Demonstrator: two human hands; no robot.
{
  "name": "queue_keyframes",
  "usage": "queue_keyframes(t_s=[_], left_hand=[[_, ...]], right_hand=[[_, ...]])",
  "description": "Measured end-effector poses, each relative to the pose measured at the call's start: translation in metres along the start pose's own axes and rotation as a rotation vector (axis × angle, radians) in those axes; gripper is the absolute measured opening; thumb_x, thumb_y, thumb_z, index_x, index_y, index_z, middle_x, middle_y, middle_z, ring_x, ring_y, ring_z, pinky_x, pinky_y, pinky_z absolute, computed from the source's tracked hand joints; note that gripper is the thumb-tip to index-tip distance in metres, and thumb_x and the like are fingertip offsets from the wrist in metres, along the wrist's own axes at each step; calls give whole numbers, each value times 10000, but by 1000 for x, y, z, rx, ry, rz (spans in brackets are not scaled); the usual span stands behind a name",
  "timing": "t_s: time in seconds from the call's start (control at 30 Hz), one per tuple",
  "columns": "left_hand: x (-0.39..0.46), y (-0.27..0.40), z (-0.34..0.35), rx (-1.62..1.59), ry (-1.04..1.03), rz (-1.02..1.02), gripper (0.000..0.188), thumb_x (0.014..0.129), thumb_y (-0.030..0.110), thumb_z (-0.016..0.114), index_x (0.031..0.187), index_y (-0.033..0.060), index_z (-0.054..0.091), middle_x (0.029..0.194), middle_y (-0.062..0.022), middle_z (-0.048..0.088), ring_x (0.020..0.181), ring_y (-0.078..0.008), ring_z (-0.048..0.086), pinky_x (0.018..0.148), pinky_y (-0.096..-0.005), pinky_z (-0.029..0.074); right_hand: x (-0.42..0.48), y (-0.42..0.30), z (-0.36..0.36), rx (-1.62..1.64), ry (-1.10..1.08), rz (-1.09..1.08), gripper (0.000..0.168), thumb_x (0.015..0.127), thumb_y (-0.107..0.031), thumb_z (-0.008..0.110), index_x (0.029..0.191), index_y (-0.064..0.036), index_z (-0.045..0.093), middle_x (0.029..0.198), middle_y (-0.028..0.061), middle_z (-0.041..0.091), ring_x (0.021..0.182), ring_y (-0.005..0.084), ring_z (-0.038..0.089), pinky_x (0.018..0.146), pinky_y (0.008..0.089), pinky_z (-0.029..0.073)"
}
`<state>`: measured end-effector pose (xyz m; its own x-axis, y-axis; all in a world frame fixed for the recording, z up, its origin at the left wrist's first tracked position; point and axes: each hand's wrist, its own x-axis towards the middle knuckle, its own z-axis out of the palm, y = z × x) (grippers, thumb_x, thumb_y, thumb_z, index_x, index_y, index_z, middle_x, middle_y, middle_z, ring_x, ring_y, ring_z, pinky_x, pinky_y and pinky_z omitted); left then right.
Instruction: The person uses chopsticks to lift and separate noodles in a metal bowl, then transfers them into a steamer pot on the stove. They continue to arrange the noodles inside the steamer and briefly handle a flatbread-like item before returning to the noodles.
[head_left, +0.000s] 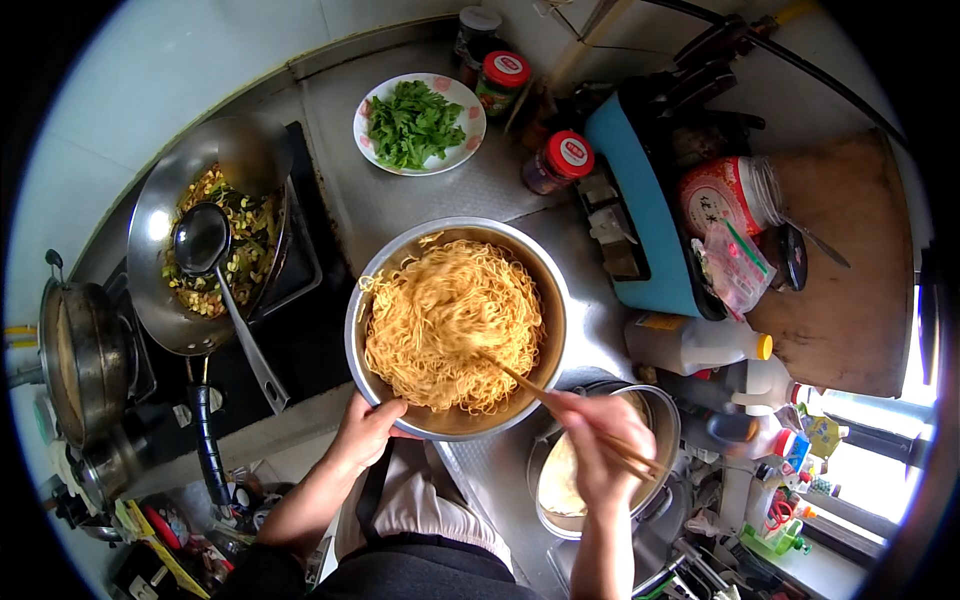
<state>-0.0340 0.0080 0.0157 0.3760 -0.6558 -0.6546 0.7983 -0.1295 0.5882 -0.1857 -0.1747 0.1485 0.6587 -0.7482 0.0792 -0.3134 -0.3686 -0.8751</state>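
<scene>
A large stainless-steel bowl (562, 315) full of thin yellow noodles (457, 322) is in front of me. My left hand (367, 429) grips the bowl's near-left rim, with the thumb over the edge. Wooden chopsticks (525, 384) are held in my right hand (604, 442), their tips buried in the noodles. Motion blurs that hand and the noodles' middle. Behind my right hand, a metal pot (670, 420) holds something pale and flat, partly covered by the hand.
Left, a wok (154, 300) of chopped vegetables with a ladle (244, 330) rests on the black stove (307, 360). A plate (472, 124) of leafy greens, red-lidded jars (568, 155), a blue seasoning rack (637, 217) and bottles (697, 343) line the counter.
</scene>
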Motion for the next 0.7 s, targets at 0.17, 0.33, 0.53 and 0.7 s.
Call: queue_keyframes(t_s=[0.17,0.33,0.53,0.7], left_hand=[[-8,-2,7,-19,84,158,270,799,-29,480,1068,-34,483,947,-112,572,751,-189,619,599,-325,572],[-14,7,13,380,-22,369,332,797,-46,481,1128,-33,455,1054,-82,544,918,-135,543,781,-264,443],[-23,6,21,432,-41,328,136,793,-13,492,918,-43,538,775,-49,588,633,-88,565,510,-221,466],[-20,1,20,358,-63,168,236,801,-17,470,1034,-53,488,885,-95,583,724,-156,598,576,-290,547]], right_hand=[[-29,8,-7,508,463,515,190,853,-73,540,999,47,558,901,170,614,791,247,632,699,358,550],[-33,48,52,976,613,738,228,870,-160,541,1031,0,518,949,139,598,850,230,613,707,302,540],[-20,46,52,1249,650,800,185,869,-179,538,987,-37,550,943,128,609,851,229,618,712,300,550],[-27,48,35,1324,611,718,155,864,-181,545,949,-55,573,912,117,628,827,211,627,699,305,554]])
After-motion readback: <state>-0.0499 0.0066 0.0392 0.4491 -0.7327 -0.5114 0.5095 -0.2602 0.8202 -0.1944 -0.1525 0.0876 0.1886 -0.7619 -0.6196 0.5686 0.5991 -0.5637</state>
